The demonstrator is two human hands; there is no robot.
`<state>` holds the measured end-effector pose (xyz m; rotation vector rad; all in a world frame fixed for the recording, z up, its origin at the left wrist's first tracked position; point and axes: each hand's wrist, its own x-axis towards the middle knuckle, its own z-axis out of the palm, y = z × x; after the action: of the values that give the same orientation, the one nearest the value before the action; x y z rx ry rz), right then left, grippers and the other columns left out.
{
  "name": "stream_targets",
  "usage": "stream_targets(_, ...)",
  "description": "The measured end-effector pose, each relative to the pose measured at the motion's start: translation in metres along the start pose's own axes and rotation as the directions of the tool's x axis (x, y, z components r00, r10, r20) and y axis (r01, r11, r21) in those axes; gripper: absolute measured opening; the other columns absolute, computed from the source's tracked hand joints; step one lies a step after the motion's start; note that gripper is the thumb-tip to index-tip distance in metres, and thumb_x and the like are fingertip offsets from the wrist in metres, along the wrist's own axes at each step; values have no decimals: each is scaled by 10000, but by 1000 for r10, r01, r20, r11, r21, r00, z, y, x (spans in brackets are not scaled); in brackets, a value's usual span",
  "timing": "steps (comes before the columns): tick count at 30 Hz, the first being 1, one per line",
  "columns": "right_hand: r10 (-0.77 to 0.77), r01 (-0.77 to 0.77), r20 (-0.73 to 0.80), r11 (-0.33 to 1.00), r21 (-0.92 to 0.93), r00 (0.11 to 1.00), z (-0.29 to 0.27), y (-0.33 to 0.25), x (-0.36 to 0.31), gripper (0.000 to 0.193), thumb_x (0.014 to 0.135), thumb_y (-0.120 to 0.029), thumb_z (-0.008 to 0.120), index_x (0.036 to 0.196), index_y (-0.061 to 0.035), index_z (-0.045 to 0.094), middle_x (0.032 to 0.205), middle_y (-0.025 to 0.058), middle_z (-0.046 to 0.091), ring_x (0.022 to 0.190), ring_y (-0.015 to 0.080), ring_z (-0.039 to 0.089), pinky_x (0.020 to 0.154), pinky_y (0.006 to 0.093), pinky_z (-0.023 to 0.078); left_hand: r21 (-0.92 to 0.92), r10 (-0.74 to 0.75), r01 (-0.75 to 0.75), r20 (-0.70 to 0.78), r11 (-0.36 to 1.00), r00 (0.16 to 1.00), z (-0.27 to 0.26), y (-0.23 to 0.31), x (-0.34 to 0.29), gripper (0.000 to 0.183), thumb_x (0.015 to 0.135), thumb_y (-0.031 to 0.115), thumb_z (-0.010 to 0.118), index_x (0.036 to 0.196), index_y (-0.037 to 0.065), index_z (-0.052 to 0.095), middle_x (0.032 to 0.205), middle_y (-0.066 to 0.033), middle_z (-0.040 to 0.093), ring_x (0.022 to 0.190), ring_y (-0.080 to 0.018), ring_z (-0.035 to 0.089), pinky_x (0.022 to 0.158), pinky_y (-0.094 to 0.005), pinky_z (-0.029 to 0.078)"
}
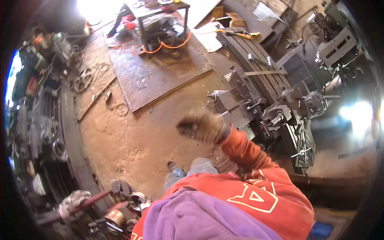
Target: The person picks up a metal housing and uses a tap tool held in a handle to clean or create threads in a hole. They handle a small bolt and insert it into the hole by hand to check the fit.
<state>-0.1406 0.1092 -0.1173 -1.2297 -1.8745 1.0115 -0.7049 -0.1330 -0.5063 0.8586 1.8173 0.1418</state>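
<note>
My right hand (204,127), in what looks like a dirty work glove, is raised in front of my body above the brown floor. Motion smears its fingers, and a dark patch shows at its far-left end; whether it holds anything is unclear. An orange-red sleeve (244,150) covers that arm. Nearest to the hand, on its right, stands a grey milling machine (240,102) with a long slotted table (250,50). A metal lever (260,60) and a flat bar (266,73) lie across that table. My left hand is out of the picture.
A large steel plate (160,86) lies on the floor ahead, with a small metal table (160,14) and an orange hose (176,45) on it. Machines (52,124) line the left. A red bar (94,199) and metal parts (116,218) sit at lower left.
</note>
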Motion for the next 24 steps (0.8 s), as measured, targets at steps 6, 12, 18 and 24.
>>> stream_targets(6,-34,-246,-307,518,-819,951,-207,157,135,184,1016,-182,605,1093,-70,728,920,112,736,819,268,697,749,401,582,-336,-194,124,-182,934,964,-81,132,40,355,1002,382,582,926,53,691,749,-106,689,634,-271,665,639,-336,557)
stream_targets(12,385,-969,-900,209,-132,205,-466,336,93,669,910,-574,542,1212,4,694,1083,188,719,998,328,683,851,451,545,-385,-236,115,-284,916,929,-94,265,50,362,970,395,602,916,63,735,786,-138,727,628,-258,665,579,-368,532)
stream_targets(18,602,-962,-773,24,270,-202,-505,408,136,990,791,-780,626,1326,52,664,1297,226,698,1216,355,668,1004,460,513,212,-173,192,-103,958,979,-76,281,57,382,967,421,548,995,100,754,900,-114,719,828,-303,668,772,-443,531)
stream_targets(24,515,-898,-760,-47,436,-396,-490,414,130,715,793,-430,819,1327,20,667,1331,163,703,1209,278,685,1025,413,525,409,42,-65,64,910,997,-125,339,109,334,971,351,604,1171,120,737,1067,-140,750,964,-314,704,831,-439,552)
